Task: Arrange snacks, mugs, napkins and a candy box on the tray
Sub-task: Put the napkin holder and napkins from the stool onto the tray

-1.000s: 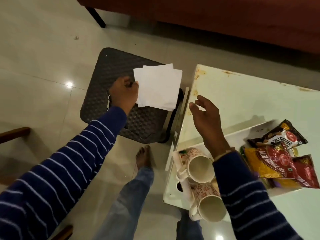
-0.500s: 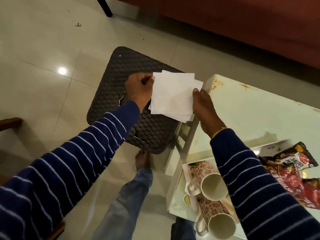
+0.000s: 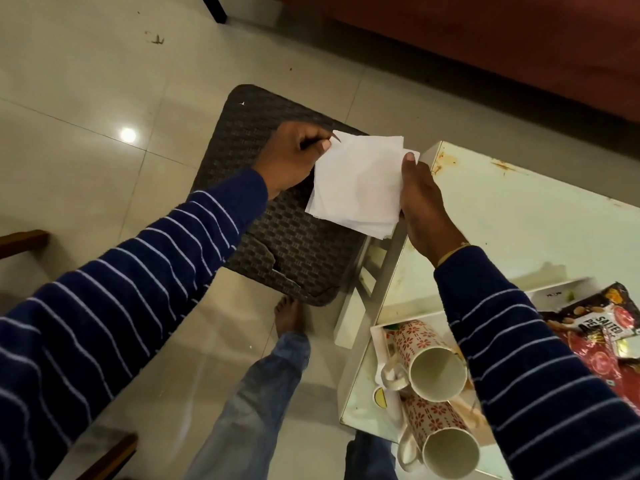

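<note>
Currently both hands, left [image 3: 294, 157] and right [image 3: 420, 199], pinch the napkins [image 3: 360, 185]. Stack is loosely fanned. Risk: sheets slipping off mid-carry to tray [image 3: 379, 336].

Two mugs [image 3: 429, 367] are being kept on their sides at the tray's [image 3: 377, 336] left end, snack packets [image 3: 602, 327] at its right; napkins [image 3: 360, 185] are being held above the stool [image 3: 277, 244], left of the table [image 3: 519, 216].

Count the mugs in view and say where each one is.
2. One floral mug lies on its side at the tray's left end, mouth toward the camera. The second mug lies just nearer the camera. The right sleeve may hide others.
</note>
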The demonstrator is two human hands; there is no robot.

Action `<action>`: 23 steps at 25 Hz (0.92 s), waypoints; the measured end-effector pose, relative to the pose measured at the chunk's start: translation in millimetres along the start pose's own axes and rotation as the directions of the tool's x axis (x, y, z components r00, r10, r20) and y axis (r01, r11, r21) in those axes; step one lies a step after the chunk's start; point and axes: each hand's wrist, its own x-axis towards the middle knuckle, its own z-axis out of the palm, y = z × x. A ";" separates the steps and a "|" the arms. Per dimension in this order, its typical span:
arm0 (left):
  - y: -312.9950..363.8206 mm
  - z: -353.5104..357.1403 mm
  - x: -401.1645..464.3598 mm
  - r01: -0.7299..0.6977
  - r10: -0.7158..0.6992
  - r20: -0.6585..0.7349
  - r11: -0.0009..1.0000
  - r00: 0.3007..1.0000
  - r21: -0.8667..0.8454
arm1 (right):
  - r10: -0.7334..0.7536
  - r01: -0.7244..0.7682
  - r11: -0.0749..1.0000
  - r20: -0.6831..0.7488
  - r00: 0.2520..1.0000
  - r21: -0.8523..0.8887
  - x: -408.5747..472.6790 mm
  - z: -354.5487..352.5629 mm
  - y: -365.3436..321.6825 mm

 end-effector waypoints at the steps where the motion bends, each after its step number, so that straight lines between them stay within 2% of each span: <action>1: -0.3 3.1 2.4 0.005 -0.004 -0.036 1.000 0.999 0.007 | -0.014 0.014 1.000 0.011 1.000 0.006 0.9 -1.3 -0.1; 3: -0.1 8.6 4.4 0.024 -0.031 -0.126 0.998 0.992 -0.058 | -0.062 0.061 0.998 0.036 0.997 0.033 0.6 -3.2 0.2; 5: 2.6 13.8 1.6 0.028 -0.053 -0.141 0.984 0.989 -0.177 | -0.128 0.128 0.992 0.056 0.990 0.009 -2.3 -5.3 0.5; 7: 5.7 16.9 -4.1 0.046 -0.080 -0.111 0.960 0.991 -0.278 | -0.179 0.179 0.984 0.088 0.980 0.007 -6.8 -8.4 1.0; 9: 9.4 14.6 -11.4 0.095 -0.107 -0.010 0.916 0.994 -0.390 | -0.169 0.158 0.984 0.138 0.976 0.084 -14.3 -15.3 1.2; 11: 14.8 9.0 -20.7 0.185 -0.112 0.161 0.807 0.981 -0.561 | -0.108 0.051 0.961 0.200 0.974 0.272 -25.4 -25.0 -2.2; 13: 21.7 6.3 -32.2 0.319 -0.087 0.338 0.605 0.937 -0.729 | -0.072 -0.037 0.914 0.251 0.965 0.404 -37.7 -36.9 -6.1; 14: 25.3 7.9 -38.7 0.385 -0.067 0.411 0.514 0.909 -0.767 | -0.064 -0.058 0.904 0.266 0.962 0.425 -44.3 -43.3 -7.3; 16: 32.0 18.0 -51.7 0.478 -0.037 0.513 0.427 0.858 -0.768 | -0.045 -0.091 0.890 0.286 0.957 0.446 -57.0 -57.4 -7.6; 18: 42.1 31.2 -63.7 0.499 -0.020 0.543 0.423 0.840 -0.756 | -0.029 -0.115 0.873 0.286 0.958 0.474 -67.6 -73.0 -4.5; 20: 52.7 45.1 -73.6 0.485 -0.040 0.524 0.441 0.851 -0.755 | -0.017 -0.113 0.867 0.256 0.967 0.485 -75.5 -86.8 1.5; 23: 69.5 69.2 -87.1 0.401 -0.091 0.429 0.563 0.899 -0.722 | 0.045 -0.111 0.878 0.150 0.988 0.466 -85.4 -108.4 13.7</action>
